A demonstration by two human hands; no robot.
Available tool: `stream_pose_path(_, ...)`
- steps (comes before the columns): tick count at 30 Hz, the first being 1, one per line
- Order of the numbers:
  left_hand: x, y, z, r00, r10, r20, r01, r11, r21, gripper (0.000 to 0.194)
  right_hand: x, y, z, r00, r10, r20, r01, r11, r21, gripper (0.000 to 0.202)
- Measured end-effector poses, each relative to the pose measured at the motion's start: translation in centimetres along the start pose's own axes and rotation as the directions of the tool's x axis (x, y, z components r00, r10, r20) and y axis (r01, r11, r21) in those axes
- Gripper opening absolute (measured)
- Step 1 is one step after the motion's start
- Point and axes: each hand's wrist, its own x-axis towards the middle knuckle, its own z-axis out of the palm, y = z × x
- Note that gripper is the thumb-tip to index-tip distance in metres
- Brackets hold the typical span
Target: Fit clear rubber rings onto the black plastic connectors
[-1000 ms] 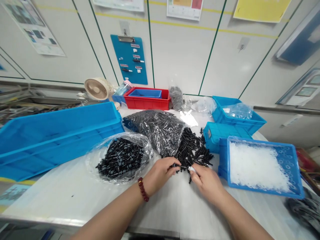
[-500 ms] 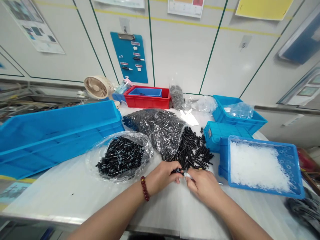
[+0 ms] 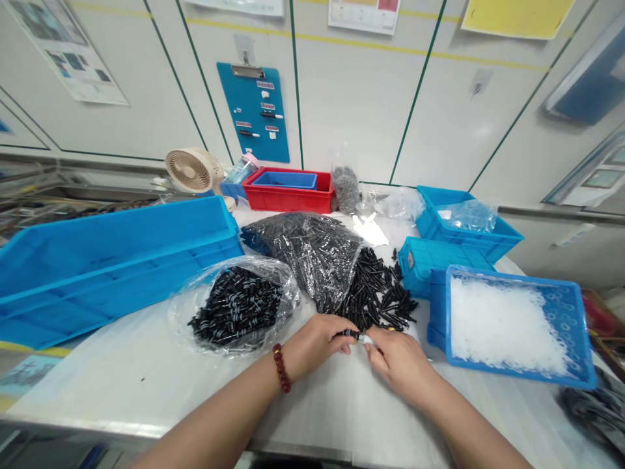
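In the head view my left hand (image 3: 317, 345) pinches a small black tubular part (image 3: 346, 333) with pale rings around it. My right hand (image 3: 403, 361) is closed around a white rod-like tool (image 3: 367, 339), whose end meets the right end of the black part; most of it is hidden by the fingers. Just beyond my hands, loose black parts (image 3: 375, 293) spill out of a large clear bag (image 3: 312, 251). To the left, an open clear bag (image 3: 288, 277) holds black parts with pale rings (image 3: 239, 303). A blue bin (image 3: 439, 326) of white rings (image 3: 502, 326) stands at the right.
A long blue bin (image 3: 117, 241) lies at the left. Behind stand a fan (image 3: 190, 170), a red tray (image 3: 288, 200) and a bag of small grey parts (image 3: 345, 189). A closed blue box (image 3: 442, 257) and another blue bin (image 3: 493, 238) are at the back right.
The white tool's exposed length between my hands looks shorter, and its metal end beyond my right hand shows less. Both hands keep nearly the same place.
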Motion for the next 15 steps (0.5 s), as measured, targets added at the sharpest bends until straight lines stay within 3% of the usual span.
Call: stream_pose_path(15,-0.21,0.35,-0.01,0.999,0.029,-0.013,-0.029,0.999,0.019,0.012,0.09,0.31,0.39,0.999,0.052,-0.009,-0.052,0.998,-0.045,0.025)
